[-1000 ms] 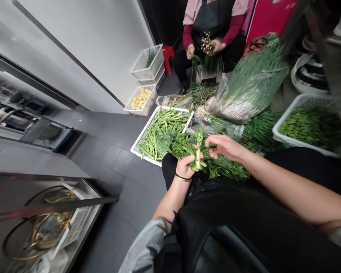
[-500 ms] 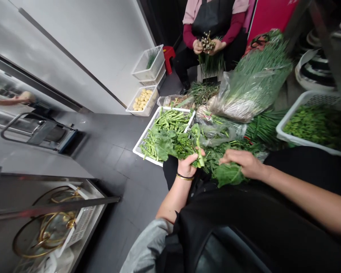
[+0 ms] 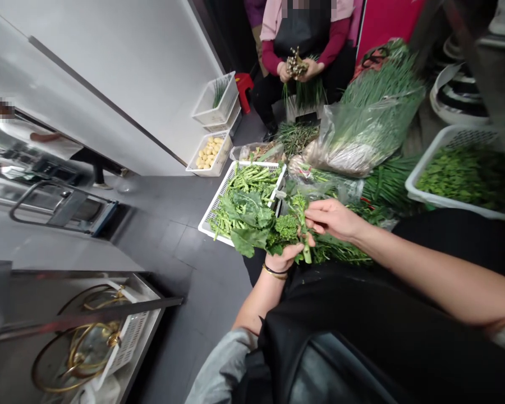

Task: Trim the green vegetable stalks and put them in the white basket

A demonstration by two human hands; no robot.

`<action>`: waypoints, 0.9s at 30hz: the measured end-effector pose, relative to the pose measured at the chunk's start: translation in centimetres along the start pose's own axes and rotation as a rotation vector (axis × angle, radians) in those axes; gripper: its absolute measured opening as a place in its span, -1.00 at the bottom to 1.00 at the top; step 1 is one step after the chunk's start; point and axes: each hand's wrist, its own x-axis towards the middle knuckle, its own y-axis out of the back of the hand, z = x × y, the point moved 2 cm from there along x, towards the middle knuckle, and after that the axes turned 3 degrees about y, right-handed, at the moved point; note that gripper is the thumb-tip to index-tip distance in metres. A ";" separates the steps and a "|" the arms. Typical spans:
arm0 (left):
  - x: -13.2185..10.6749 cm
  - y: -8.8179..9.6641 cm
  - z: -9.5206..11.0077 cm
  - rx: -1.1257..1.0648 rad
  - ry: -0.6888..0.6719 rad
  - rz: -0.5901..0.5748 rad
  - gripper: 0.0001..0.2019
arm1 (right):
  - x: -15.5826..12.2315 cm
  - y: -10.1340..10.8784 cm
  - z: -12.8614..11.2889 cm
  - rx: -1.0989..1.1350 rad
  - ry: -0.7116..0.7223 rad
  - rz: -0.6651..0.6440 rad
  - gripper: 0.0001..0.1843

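My left hand (image 3: 284,259) is closed round a leafy broccolini stalk (image 3: 287,227), with its green florets and broad leaves pointing left and its cut stem end at the right. My right hand (image 3: 334,219) pinches a part of the same stalk just above the left fingers; its fingertips are partly hidden by greenery. Behind and to the left, a white slotted basket (image 3: 205,225) holds trimmed green stems (image 3: 250,178), and the stalk's leaves overlap its near edge. Loose leafy greens (image 3: 340,249) lie below my right hand.
Across from me a seated person (image 3: 303,39) holds a bunch of thin green stalks. A bagged heap of scallions (image 3: 374,112) lies between us. A basket of greens (image 3: 458,179) stands right, a crate of potatoes (image 3: 209,152) at the back left, a steel shelf (image 3: 151,303) at lower left.
My right hand has let go of a torn leaf and moved up and left to the stalk. The stalk has tilted in my left hand. The view has shifted slightly.
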 end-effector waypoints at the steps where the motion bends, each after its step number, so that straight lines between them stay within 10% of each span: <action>1: 0.0 0.0 -0.2 -0.037 -0.005 -0.005 -0.56 | -0.3 -0.1 0.7 0.016 -0.020 -0.012 -0.57; 11: 1.4 -0.4 -1.5 -0.266 0.019 -0.066 -0.47 | -1.1 0.3 1.0 0.130 -0.075 -0.126 -0.48; 19: 1.2 -0.6 -0.4 -0.162 -0.201 0.122 -0.71 | -1.3 0.3 1.3 -0.951 0.414 0.288 -0.52; 22: 3.2 1.9 0.4 -0.208 -0.220 0.236 -0.70 | -1.8 2.3 3.5 -1.209 0.425 0.109 -0.49; 27: 10.7 12.2 6.5 -0.209 -0.226 0.528 -0.69 | -4.6 8.3 11.1 -1.410 -0.083 -0.216 -0.56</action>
